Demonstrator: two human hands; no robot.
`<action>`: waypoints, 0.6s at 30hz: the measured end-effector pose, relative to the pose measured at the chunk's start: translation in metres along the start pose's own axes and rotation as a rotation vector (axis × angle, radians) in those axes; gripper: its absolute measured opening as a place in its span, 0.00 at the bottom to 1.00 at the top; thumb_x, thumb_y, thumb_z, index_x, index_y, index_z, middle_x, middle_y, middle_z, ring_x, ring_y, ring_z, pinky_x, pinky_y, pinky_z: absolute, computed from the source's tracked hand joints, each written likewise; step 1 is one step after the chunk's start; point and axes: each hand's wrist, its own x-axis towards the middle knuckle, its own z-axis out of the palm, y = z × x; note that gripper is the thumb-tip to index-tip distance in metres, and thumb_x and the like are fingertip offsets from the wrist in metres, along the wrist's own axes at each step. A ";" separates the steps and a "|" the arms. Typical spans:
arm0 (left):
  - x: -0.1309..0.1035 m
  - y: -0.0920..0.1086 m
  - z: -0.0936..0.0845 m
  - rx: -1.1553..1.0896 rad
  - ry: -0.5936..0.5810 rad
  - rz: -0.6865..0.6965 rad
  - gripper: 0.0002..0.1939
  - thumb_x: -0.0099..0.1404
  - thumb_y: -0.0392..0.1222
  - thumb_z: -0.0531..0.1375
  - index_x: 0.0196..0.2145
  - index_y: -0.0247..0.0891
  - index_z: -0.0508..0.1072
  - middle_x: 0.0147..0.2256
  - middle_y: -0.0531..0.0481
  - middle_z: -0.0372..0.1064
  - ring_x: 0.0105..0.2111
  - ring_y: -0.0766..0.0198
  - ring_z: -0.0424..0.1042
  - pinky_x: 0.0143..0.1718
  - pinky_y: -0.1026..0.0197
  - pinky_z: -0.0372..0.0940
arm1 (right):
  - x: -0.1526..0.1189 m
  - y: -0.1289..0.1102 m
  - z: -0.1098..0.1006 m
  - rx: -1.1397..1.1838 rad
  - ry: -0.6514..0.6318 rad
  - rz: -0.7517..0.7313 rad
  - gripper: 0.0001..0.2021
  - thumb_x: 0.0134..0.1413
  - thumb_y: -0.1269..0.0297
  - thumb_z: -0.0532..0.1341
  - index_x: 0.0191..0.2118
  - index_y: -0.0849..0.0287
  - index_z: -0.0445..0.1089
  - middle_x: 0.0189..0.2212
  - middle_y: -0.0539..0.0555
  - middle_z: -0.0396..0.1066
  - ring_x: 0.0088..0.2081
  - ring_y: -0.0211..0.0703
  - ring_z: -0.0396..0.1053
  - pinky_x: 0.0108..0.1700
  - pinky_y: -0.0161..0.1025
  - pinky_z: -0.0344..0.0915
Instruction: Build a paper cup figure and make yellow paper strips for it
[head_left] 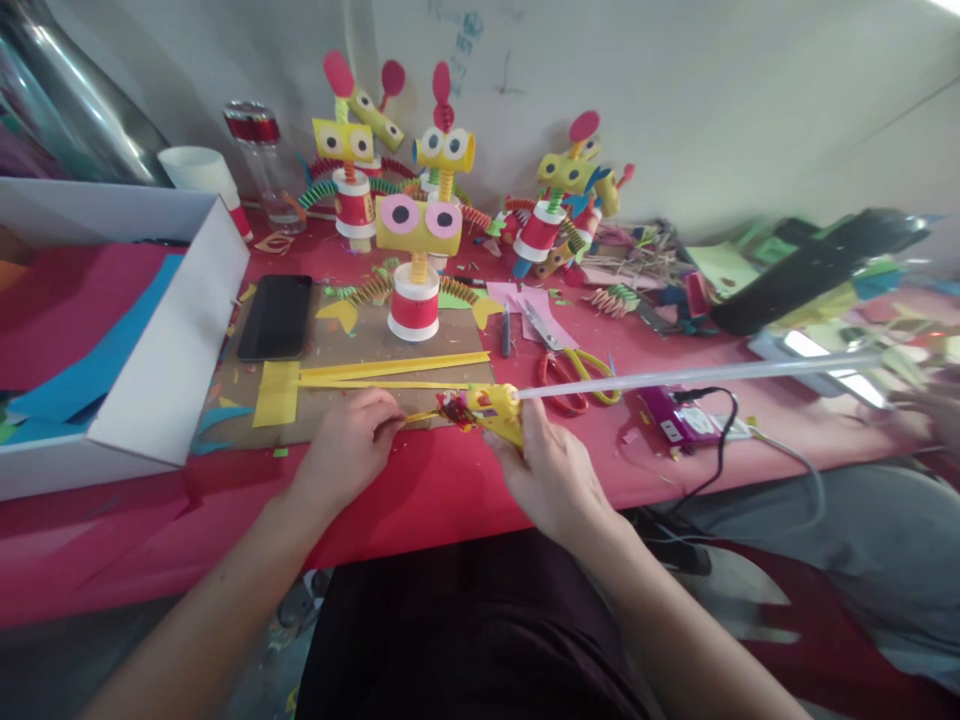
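My right hand [551,470] is closed round a yellow hot glue gun [499,403], whose nozzle points left. A long clear glue stick [690,378] juts from its back end far to the right. My left hand [356,435] pinches the end of a thin yellow paper strip [420,415], and the nozzle is close to the strip's other end; whether they touch I cannot tell. Just behind, more yellow strips [397,370] lie on a brown cardboard sheet [360,335]. A paper-cup figure [415,300] with big pink-rimmed eyes and folded-paper arms stands at the cardboard's back edge.
Scissors [577,375], a black phone [276,318] and a purple power adapter [679,418] lie on the red table. A white box [165,330] of coloured paper is at left. Several more figures [352,200] line the wall. Another person's hand [934,390] is at far right.
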 end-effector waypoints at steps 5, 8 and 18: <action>0.000 0.001 0.000 0.012 -0.010 -0.020 0.07 0.64 0.30 0.57 0.33 0.36 0.75 0.35 0.48 0.74 0.35 0.61 0.72 0.38 0.59 0.67 | 0.001 0.024 0.000 0.058 0.056 0.037 0.13 0.58 0.61 0.55 0.47 0.58 0.58 0.31 0.58 0.76 0.30 0.53 0.74 0.26 0.37 0.54; 0.000 0.001 -0.001 0.010 -0.009 -0.020 0.07 0.63 0.30 0.57 0.33 0.36 0.75 0.35 0.48 0.74 0.35 0.62 0.72 0.38 0.60 0.67 | -0.001 0.025 0.000 0.060 0.045 0.061 0.14 0.58 0.61 0.55 0.48 0.59 0.58 0.31 0.58 0.77 0.30 0.53 0.74 0.26 0.38 0.54; 0.000 0.001 -0.001 -0.030 -0.030 -0.006 0.07 0.64 0.31 0.56 0.32 0.36 0.74 0.34 0.49 0.73 0.34 0.64 0.71 0.35 0.62 0.65 | -0.002 -0.011 0.002 -0.011 -0.060 -0.056 0.22 0.60 0.64 0.55 0.58 0.61 0.53 0.31 0.58 0.77 0.31 0.55 0.75 0.26 0.39 0.50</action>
